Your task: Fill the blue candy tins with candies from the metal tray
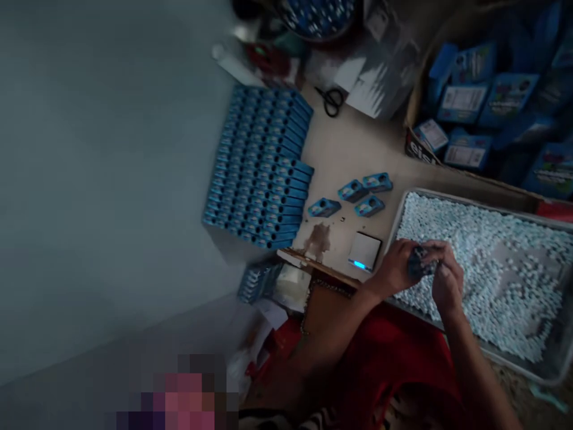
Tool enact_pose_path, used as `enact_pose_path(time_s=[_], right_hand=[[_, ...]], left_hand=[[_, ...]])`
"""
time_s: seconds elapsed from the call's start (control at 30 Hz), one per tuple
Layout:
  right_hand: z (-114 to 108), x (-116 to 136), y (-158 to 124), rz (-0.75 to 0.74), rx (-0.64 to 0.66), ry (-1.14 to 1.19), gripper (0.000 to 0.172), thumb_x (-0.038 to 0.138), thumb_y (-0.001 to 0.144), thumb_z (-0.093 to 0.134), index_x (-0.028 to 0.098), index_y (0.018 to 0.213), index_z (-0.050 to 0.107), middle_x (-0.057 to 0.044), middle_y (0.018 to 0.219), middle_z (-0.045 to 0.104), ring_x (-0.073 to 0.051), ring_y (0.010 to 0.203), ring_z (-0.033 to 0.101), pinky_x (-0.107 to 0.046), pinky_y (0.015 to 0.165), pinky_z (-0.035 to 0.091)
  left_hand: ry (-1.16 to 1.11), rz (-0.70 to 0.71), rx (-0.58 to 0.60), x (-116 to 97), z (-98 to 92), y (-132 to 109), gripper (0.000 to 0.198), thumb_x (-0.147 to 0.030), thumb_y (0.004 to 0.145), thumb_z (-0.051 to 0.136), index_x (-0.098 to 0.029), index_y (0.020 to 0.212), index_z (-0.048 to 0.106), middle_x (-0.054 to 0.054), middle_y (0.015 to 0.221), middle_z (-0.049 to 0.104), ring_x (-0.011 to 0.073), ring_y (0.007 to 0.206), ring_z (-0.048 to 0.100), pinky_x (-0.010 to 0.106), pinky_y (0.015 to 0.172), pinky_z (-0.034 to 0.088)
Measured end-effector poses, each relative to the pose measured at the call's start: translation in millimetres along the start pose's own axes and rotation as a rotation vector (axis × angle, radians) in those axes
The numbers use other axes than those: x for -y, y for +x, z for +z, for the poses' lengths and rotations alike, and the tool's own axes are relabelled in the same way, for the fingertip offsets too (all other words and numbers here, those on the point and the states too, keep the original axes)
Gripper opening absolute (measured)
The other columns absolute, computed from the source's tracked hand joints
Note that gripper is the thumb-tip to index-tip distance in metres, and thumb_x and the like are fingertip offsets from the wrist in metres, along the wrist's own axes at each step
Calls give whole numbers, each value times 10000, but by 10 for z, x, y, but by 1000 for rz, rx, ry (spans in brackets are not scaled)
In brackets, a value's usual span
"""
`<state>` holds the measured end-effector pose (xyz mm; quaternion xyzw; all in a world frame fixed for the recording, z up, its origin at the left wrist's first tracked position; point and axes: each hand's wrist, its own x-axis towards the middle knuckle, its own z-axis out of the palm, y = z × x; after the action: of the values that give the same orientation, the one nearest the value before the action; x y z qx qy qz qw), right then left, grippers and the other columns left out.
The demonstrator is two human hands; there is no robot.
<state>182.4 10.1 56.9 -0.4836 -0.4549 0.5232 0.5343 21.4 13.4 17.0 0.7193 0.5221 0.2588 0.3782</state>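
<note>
Container (417,263), small and bluish, gripped between left hand (398,267) and bent fingers of right hand (448,279), above tray (557,358) of pale pellets (474,236), presumably to catch spills.

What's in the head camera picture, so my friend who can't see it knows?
A person's hands hold a small dark-blue thing over a metal tray of tiny pale pieces. Left of the tray are a small scale with a lit display, four loose blue boxes and a big stack of blue boxes.
</note>
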Motion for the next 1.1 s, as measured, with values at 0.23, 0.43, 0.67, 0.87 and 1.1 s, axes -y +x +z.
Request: enact_pose_path(time_s=[0.23,0.43,0.67,0.87,1.1], right_hand=[[-456,-13,-368,-4,57,-532,540,523,1081,331,544,1531,630,-2,1724,506,-444,1591,491,-775,1237,441],[-1054,-804,147,-133,-105,-1164,655,648,936,728,313,1498,696,-206,1646,537,-522,1511,514,-770,1155,482],[-750,-977,385,59,16,-1230,580,628,904,741,168,1255,784,-241,1348,693,-407,1284,628,-620,1145,477],[-815,-829,222,625,-201,-284,360,504,701,865,251,888,690,-21,782,700,-231,735,658,-345,638,554],[-432,-160,3,589,-158,631,473,714,815,770,250,793,682,-50,864,714,-223,763,708,-358,615,576]], left_hand=[[-45,-163,-100,-58,137,6,832,-326,661,976,-209,1381,575,156,1307,666,374,1229,667,526,1054,600],[-144,-75,-38,209,184,-223,899,-312,646,983,-229,1433,555,161,1376,646,378,1282,651,550,1108,575],[-129,-158,-31,305,7,-399,821,-299,712,954,-249,1417,536,155,1401,636,365,1333,650,572,1163,553],[-21,-106,-96,271,27,-302,790,-221,748,918,-233,1434,527,127,1348,659,305,1259,694,466,1090,602],[60,-120,-96,163,-12,-283,756,-197,712,911,-230,1381,559,118,1318,661,319,1244,683,446,1073,593]])
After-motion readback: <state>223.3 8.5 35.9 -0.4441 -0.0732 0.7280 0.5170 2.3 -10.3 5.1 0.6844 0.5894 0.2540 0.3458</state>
